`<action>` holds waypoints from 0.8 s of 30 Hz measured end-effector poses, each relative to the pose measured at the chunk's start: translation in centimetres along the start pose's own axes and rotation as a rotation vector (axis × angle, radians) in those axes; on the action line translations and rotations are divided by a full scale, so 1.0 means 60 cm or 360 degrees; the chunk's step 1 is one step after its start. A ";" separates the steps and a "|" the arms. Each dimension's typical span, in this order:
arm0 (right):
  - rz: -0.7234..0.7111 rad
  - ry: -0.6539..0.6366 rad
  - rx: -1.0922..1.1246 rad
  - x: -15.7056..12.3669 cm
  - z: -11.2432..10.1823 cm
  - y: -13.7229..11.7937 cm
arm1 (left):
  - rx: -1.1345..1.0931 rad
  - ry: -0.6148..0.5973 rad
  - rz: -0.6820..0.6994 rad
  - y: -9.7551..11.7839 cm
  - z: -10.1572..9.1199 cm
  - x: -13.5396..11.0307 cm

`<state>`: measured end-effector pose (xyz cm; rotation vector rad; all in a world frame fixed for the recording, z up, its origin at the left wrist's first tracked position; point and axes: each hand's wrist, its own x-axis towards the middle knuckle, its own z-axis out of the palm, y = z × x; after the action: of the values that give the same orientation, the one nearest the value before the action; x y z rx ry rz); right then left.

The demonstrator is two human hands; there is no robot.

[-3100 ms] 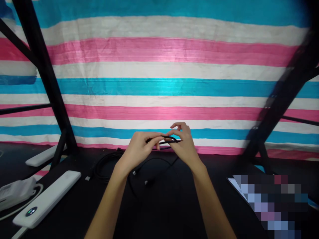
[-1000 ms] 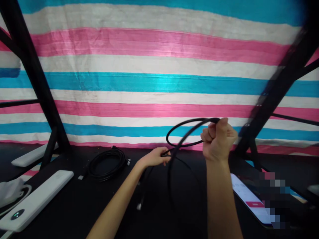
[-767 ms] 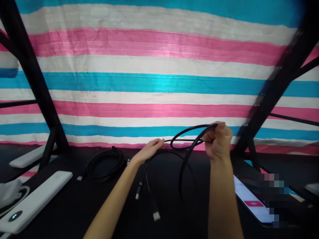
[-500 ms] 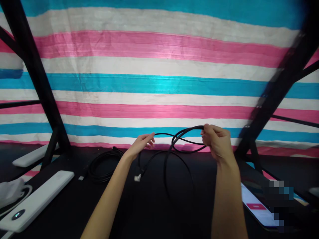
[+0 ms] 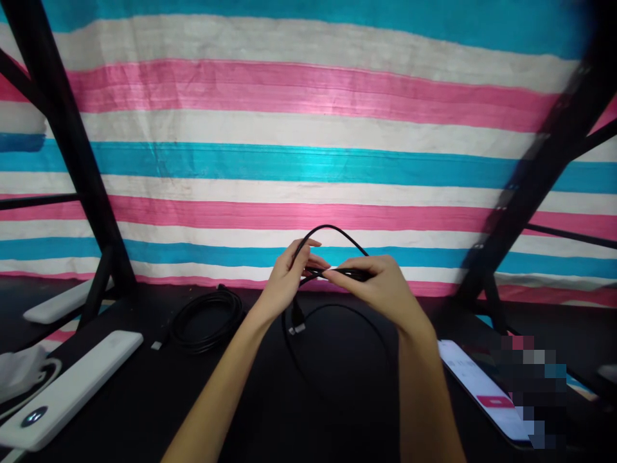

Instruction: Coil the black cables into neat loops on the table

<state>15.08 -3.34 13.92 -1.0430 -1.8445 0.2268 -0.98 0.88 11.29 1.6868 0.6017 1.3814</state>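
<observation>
A thin black cable arches above my two hands, which meet in front of me over the black tabletop. My left hand pinches one part of it, and a silver-tipped plug dangles just below that hand. My right hand grips a bundle of the cable's loops, with its fingertips almost touching the left hand. A larger loop hangs down under both hands toward the table.
A second black cable, coiled, lies on the table to the left. White power banks lie at the left edge. A lit phone lies on the right. Black frame posts stand before a striped tarp.
My hands, wide apart half a second ago with the cable stretched between them, have come together at the centre. The cable now bows up in an arch above them.
</observation>
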 end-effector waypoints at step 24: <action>-0.0032 -0.0308 -0.0233 0.001 0.022 0.010 | 0.0598 -0.0940 0.0030 0.048 -0.035 -0.035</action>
<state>14.33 -2.58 12.94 -1.1353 -2.0701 0.1884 -3.99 -1.64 12.67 2.2754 0.5165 0.7376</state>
